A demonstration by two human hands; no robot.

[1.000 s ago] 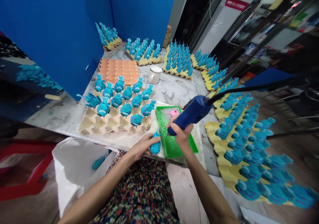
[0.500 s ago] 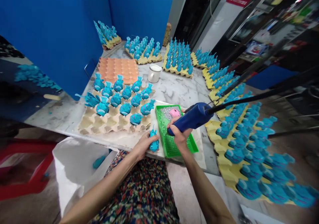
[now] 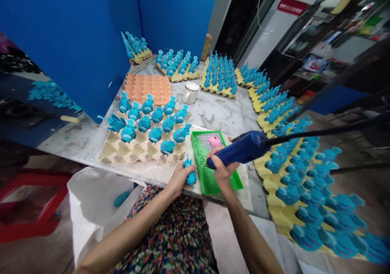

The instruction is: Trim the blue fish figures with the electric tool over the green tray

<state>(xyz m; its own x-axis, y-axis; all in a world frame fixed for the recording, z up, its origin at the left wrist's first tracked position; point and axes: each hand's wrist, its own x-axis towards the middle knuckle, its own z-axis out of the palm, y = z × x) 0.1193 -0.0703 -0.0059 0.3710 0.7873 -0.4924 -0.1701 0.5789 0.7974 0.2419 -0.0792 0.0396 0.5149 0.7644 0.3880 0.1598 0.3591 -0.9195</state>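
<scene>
My left hand (image 3: pixel 179 178) is closed around a small blue toy figure (image 3: pixel 191 176) at the table's front edge. My right hand (image 3: pixel 223 169) grips a dark blue electric screwdriver (image 3: pixel 240 150) with a black cable; its tip cannot be made out. The screwdriver is above a green perforated tray (image 3: pixel 210 186). In the far part of that tray lie many tiny silvery pieces, apparently screws (image 3: pixel 202 139), with a pink rounded object (image 3: pixel 215 140) on top. Left of the tray, a beige egg carton (image 3: pixel 137 154) carries several blue toy figures (image 3: pixel 155 133).
Yellow egg cartons (image 3: pixel 260 172) full of blue toys line the table's right side and back. An orange egg carton (image 3: pixel 148 88) and a white mug (image 3: pixel 191 93) stand behind the beige one. A white sack (image 3: pixel 88 209) hangs below the front edge, near a red stool (image 3: pixel 33 225).
The whole view has shifted slightly. My right hand and the screwdriver have moved a little to the right, the tool tilting flatter. My left hand keeps hold of the toy figure.
</scene>
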